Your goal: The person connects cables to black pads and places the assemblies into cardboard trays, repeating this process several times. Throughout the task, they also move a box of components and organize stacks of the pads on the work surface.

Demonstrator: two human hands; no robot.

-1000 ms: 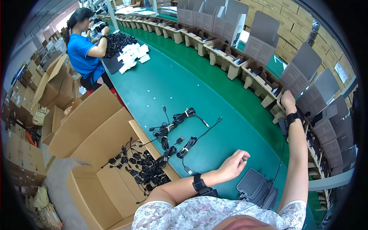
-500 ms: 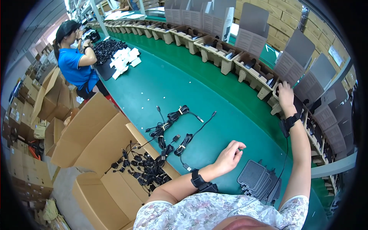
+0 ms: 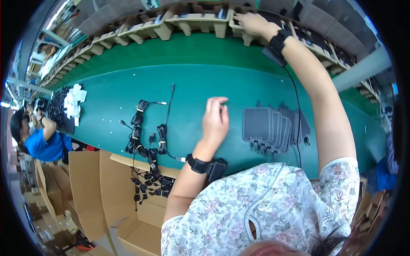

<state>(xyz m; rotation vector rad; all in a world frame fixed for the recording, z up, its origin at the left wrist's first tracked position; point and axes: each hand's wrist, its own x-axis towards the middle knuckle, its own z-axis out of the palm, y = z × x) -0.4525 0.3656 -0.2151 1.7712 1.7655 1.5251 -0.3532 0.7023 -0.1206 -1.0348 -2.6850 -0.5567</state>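
My right hand (image 3: 253, 24) reaches to the far side, its fingers stretched out over the edge of a moulded cardboard tray (image 3: 237, 26). Its fingertips dip partly inside, and nothing shows between them. Above the table's middle, my left hand (image 3: 215, 121) is empty, loosely curved with the thumb apart from the fingers. To its left lie black cables tied in bundles (image 3: 136, 132), and a separate tied cable (image 3: 162, 138) lies closer to the hand. On its right side is an overlapping row of flat dark-grey textured panels (image 3: 258, 123).
An open cardboard box (image 3: 87, 187) with more bundled cables (image 3: 151, 185) stands at the near left edge. More trays (image 3: 147, 29) line the far side. A person in blue (image 3: 42, 141) works beside a black pile (image 3: 57, 106) and white pieces (image 3: 74, 100). A cord (image 3: 298, 128) hangs from my right wrist.
The view has turned to the right, so the table runs across it. My right hand remains at a tray on the far side; my left hand stays empty above the table.
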